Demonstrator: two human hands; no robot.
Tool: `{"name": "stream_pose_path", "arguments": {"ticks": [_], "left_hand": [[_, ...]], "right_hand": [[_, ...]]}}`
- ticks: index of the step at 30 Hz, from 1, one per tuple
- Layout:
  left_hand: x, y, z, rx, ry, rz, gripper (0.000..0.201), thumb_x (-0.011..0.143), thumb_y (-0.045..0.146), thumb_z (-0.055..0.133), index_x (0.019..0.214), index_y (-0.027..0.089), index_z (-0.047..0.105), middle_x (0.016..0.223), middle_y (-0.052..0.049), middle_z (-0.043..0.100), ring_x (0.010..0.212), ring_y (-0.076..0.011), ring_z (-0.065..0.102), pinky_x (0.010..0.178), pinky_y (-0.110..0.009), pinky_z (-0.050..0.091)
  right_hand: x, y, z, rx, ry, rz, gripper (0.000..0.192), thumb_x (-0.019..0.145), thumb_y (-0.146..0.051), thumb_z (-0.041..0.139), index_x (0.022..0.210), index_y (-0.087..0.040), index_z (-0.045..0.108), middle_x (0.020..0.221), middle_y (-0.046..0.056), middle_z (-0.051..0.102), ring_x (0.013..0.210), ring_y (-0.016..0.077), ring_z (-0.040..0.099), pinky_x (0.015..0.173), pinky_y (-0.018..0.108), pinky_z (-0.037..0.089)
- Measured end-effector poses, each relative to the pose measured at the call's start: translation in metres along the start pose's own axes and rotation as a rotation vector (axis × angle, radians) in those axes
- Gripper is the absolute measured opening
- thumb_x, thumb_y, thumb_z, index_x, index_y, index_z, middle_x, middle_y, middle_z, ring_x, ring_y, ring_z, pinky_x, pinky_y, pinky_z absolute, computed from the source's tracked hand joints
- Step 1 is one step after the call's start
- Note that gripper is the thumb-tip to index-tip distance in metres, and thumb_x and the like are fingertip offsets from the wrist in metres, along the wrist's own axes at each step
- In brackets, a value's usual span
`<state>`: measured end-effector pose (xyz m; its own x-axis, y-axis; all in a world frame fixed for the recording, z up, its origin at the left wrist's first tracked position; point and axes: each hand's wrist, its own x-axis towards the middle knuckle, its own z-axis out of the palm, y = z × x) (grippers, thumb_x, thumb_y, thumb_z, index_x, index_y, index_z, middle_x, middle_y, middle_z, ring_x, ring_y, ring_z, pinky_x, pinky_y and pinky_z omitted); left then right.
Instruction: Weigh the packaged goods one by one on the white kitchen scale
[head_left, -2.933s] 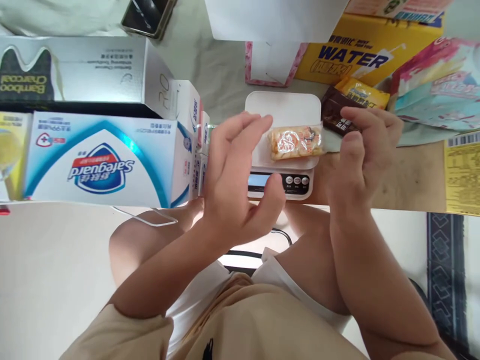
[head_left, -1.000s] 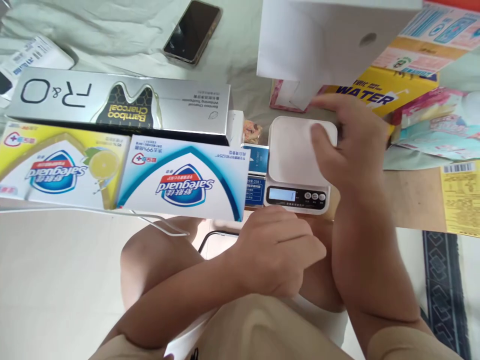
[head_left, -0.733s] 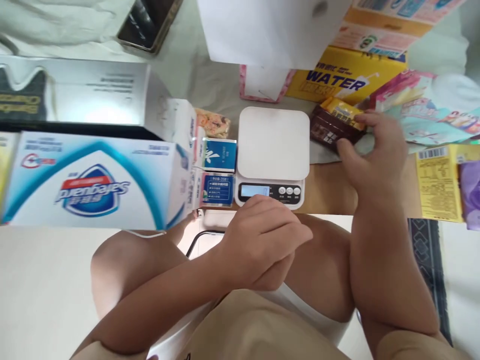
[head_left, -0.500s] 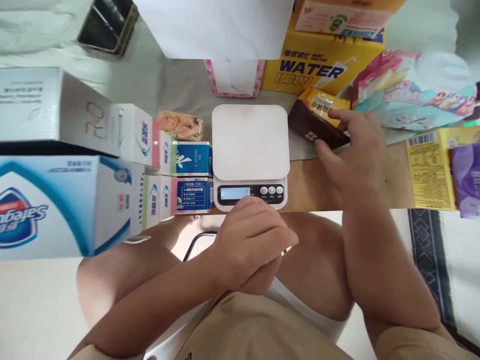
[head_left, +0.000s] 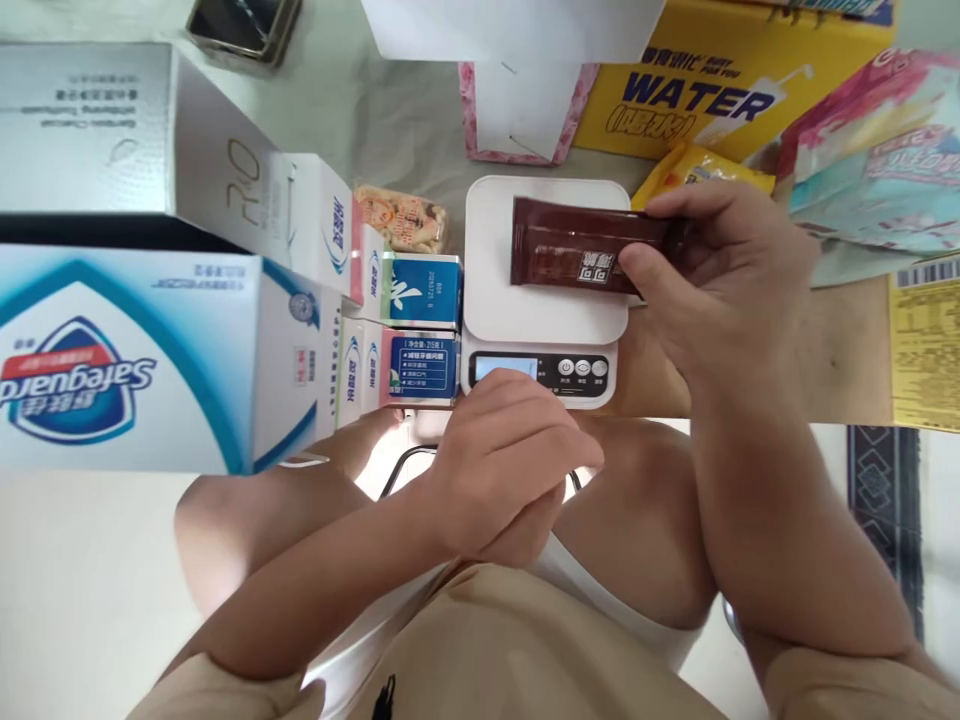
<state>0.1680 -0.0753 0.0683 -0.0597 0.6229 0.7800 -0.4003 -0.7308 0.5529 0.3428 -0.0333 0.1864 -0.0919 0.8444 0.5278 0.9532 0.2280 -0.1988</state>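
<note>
The right hand pinches the brown packet by its right end, the other end reaching over the scale, while the left hand curls into a fist beside the display, and tabletop spans between scale and yellow box.
</note>
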Motion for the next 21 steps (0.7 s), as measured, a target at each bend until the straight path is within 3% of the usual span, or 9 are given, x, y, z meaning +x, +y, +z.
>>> {"name": "stream_pose_path", "arguments": {"ticks": [3, 5, 7, 12, 21], "left_hand": [[0.000, 0.005, -0.009, 0.007, -0.081, -0.051, 0.020, 0.081, -0.001, 0.049, 0.081, 0.013, 0.064, 0.072, -0.003, 0.066, 0.068, -0.0134, 0.058, 0.066, -0.033, 0.046], [0.002, 0.009, -0.015, 0.001, -0.115, -0.085, 0.021, 0.080, -0.002, 0.050, 0.082, 0.013, 0.064, 0.074, -0.004, 0.067, 0.070, -0.0137, 0.059, 0.068, -0.033, 0.046], [0.003, 0.012, -0.018, -0.007, -0.107, -0.099, 0.020, 0.078, -0.003, 0.050, 0.078, 0.014, 0.060, 0.070, -0.002, 0.063, 0.066, -0.0127, 0.054, 0.066, -0.033, 0.043], [0.001, 0.021, -0.019, -0.120, -0.162, -0.062, 0.026, 0.063, 0.003, 0.045, 0.064, 0.020, 0.026, 0.056, 0.003, 0.023, 0.057, -0.0125, 0.014, 0.057, -0.037, 0.017], [0.000, 0.025, -0.017, -0.122, -0.200, -0.064, 0.027, 0.060, 0.005, 0.043, 0.063, 0.020, 0.021, 0.058, 0.001, 0.019, 0.057, -0.0132, 0.012, 0.057, -0.038, 0.015]], "right_hand": [[-0.002, -0.006, 0.000, -0.130, 0.113, -0.162, 0.021, 0.092, -0.034, 0.063, 0.104, -0.020, 0.074, 0.112, 0.008, 0.076, 0.114, 0.0243, 0.070, 0.103, 0.049, 0.055], [-0.002, -0.003, -0.003, -0.145, 0.176, -0.213, 0.020, 0.095, -0.033, 0.058, 0.104, -0.022, 0.073, 0.109, 0.007, 0.076, 0.114, 0.0260, 0.071, 0.102, 0.050, 0.054], [-0.002, 0.002, -0.005, -0.160, 0.189, -0.200, 0.019, 0.094, -0.032, 0.056, 0.103, -0.025, 0.070, 0.104, 0.006, 0.076, 0.110, 0.0263, 0.072, 0.098, 0.049, 0.054], [-0.003, 0.008, -0.006, -0.193, 0.163, -0.162, 0.018, 0.090, -0.030, 0.056, 0.102, -0.026, 0.069, 0.104, 0.005, 0.074, 0.108, 0.0240, 0.071, 0.097, 0.045, 0.055], [-0.003, 0.005, -0.006, -0.160, 0.145, -0.172, 0.020, 0.089, -0.031, 0.058, 0.101, -0.021, 0.072, 0.101, 0.005, 0.075, 0.106, 0.0241, 0.072, 0.095, 0.044, 0.055]]}}
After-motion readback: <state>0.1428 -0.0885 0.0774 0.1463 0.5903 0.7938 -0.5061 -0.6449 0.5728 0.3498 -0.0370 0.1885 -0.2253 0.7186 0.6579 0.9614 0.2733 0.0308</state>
